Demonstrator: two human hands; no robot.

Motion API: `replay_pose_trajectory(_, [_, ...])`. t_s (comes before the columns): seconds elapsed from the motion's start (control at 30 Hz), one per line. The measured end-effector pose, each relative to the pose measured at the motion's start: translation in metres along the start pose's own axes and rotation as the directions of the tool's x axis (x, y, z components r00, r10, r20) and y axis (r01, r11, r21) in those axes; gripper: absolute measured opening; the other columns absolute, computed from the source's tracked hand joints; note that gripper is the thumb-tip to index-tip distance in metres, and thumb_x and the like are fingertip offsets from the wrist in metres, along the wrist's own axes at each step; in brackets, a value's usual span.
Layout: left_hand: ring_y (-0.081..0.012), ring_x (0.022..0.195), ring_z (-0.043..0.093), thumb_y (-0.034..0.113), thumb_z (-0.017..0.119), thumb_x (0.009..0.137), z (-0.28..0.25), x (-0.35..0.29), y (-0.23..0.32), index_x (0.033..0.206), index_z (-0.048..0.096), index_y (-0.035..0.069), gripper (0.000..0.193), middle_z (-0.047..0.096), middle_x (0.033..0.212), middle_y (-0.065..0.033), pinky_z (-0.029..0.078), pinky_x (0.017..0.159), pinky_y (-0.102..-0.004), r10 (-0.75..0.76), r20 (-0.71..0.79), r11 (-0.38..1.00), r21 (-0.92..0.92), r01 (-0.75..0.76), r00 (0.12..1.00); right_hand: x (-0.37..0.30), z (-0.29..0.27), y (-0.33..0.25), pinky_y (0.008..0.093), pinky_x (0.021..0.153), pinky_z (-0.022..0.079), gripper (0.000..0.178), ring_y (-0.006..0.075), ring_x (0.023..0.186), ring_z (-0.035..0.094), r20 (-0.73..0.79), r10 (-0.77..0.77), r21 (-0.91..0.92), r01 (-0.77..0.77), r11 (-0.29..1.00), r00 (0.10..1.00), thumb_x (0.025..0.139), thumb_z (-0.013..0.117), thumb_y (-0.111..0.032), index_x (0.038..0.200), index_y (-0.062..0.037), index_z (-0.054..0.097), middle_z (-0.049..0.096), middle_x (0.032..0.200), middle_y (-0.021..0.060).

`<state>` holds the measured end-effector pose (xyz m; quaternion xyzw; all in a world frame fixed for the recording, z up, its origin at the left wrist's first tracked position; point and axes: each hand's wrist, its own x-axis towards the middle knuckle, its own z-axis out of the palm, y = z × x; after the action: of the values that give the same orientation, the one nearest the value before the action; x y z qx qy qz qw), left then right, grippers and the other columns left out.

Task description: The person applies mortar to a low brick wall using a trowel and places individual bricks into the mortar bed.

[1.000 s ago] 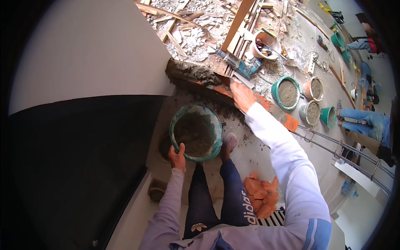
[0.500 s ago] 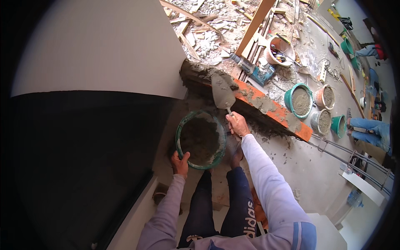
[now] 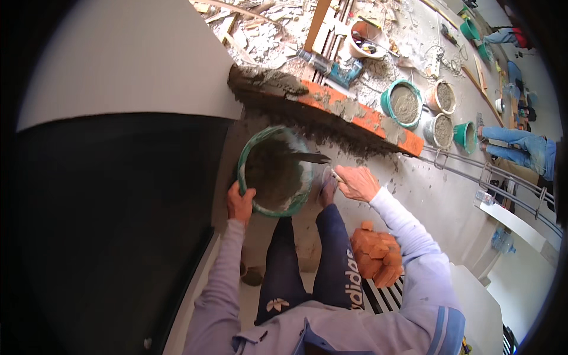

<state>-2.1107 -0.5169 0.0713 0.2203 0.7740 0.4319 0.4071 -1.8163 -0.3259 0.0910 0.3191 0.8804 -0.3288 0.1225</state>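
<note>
grey metal trowel [image 3: 312, 158] over round green plastic bucket [image 3: 284, 212], near centre

the left hand [image 3: 239, 204] grips the bucket's rim at eight o'clock; at three o'clock, the right hand [image 3: 358, 182] has its fingers wrapped round the trowel's handle. the step looks like scooping dark grey mortar [image 3: 269, 177]; the next move seems to call for a steady rim, level blade.

The bucket [image 3: 285, 211] is smeared plastic, the trowel [image 3: 313, 158] dull metal, the mortar [image 3: 267, 79] rough, the bricks [image 3: 375, 253] matt clay.
</note>
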Motion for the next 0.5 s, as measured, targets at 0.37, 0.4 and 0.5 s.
replay_pose_trajectory(0.37, [-0.0037,0.061,0.038,0.002,0.060,0.077,0.036,0.000,0.102,0.071,0.051,0.007,0.012,0.043,0.065,0.0075,0.034,0.055,-0.0246,0.015,0.233,0.984,-0.176,0.027,0.972,-0.033,0.014,-0.032,0.0514,0.065,0.051,0.017,0.0438,0.074,0.064,0.040,-0.029,-0.020,0.030,0.999,0.999,0.081,0.054,-0.007,0.096,-0.0012,0.047,0.063,0.076,0.0226])
replay_pose_trajectory(0.4, [-0.0037,0.061,0.038,0.002,0.060,0.077,0.038,-0.008,0.101,0.071,0.051,0.007,0.012,0.043,0.065,0.0075,0.034,0.055,-0.0246,0.005,0.230,0.986,-0.164,0.034,0.973,-0.042,0.007,-0.030,0.0514,0.065,0.051,0.017,0.0438,0.074,0.064,0.044,-0.035,-0.007,0.035,0.999,0.998,0.081,0.054,-0.007,0.096,-0.0012,0.047,0.063,0.076,0.0226])
replay_pose_trajectory(0.5, [-0.0033,0.062,0.037,0.001,0.060,0.078,0.044,-0.022,0.101,0.071,0.050,0.008,0.014,0.040,0.066,0.0081,0.034,0.055,-0.0241,0.014,0.190,0.995,-0.104,0.006,0.982,-0.059,-0.022,-0.018,0.0522,0.069,0.051,0.024,0.0445,0.079,0.064,0.203,0.001,0.012,-0.004,1.000,0.979,0.077,0.056,-0.011,0.097,0.0009,0.053,0.065,0.083,0.0243])
